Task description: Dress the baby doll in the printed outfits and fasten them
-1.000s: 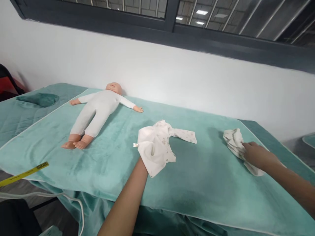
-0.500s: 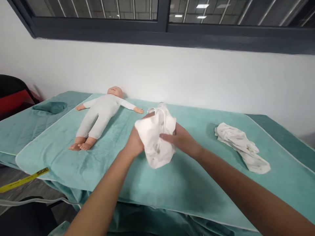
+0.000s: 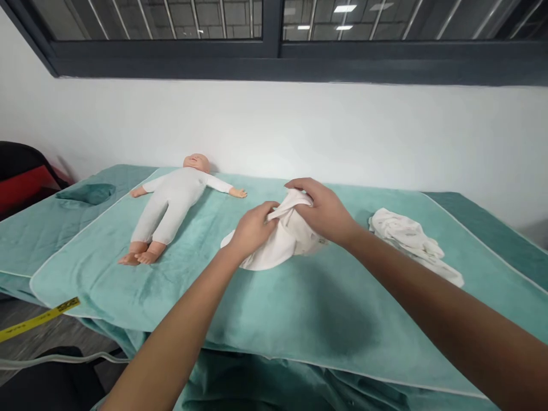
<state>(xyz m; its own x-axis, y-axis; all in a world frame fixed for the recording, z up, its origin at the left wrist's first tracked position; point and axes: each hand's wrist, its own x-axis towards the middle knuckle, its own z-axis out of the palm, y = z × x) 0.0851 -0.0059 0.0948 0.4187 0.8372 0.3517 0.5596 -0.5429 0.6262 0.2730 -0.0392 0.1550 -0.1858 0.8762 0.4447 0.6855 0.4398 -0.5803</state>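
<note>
A white baby garment (image 3: 278,242) with a small print at its right side is bunched between my two hands, over the middle of the bed. My left hand (image 3: 253,229) pinches its left edge. My right hand (image 3: 322,210) grips the gathered top, thumb below and fingers above. Part of the cloth is hidden behind my left hand. A baby doll (image 3: 177,191) in a white bodysuit lies on its back to the left, arms spread and feet bare. Off to the right lies another crumpled white garment (image 3: 411,240), partly covered by my right forearm.
A green plush cover (image 3: 342,365) spreads over the bed, against a white wall under a dark window frame (image 3: 214,60). At the left are a black and red bag (image 3: 25,177), a yellow strap (image 3: 38,319) and a pale cable (image 3: 64,358).
My hands have turned the garment and now hold it by its upper edge, bunched and lower. My right hand has risen onto the top of the cloth. The camera view has shifted slightly.
</note>
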